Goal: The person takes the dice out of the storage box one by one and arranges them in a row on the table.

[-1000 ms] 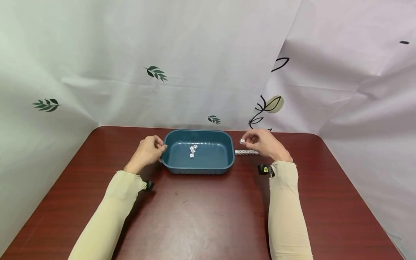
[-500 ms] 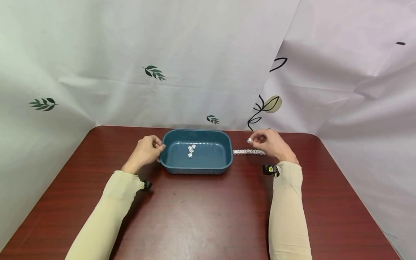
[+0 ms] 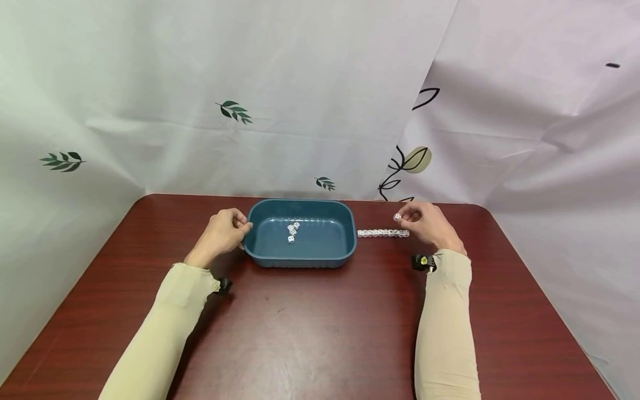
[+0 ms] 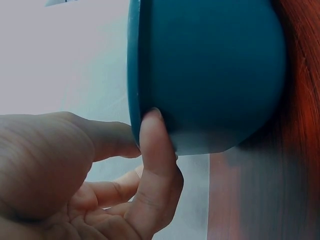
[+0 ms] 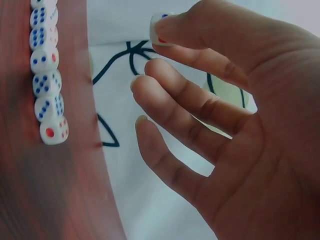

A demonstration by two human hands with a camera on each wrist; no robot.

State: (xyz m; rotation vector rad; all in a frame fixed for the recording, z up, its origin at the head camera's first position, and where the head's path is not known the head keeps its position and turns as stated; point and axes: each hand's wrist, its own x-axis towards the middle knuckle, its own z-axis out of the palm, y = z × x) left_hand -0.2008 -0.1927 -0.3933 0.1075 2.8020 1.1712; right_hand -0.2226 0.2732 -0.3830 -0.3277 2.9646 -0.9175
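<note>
The right hand point(image 3: 430, 225) pinches one small white die point(image 3: 397, 216) between thumb and forefinger, the other fingers loosely spread, and holds it just above the far end of a straight row of dice point(image 3: 383, 233). That row lies on the worktop point(image 3: 320, 333), a smooth reddish-brown wood-grain surface with a slight sheen, and starts just beside the right wall of the tub point(image 3: 300, 258). The dice are rounded-corner cubes with blue and red pips. The tub is a teal plastic rectangle with rounded corners and a matte, smooth wall; a few loose dice point(image 3: 292, 230) lie on its floor. The left hand point(image 3: 220, 236) holds the tub's left rim, thumb and fingertips curled round the edge. Cream sleeves point(image 3: 165, 322) cover both forearms.
</note>
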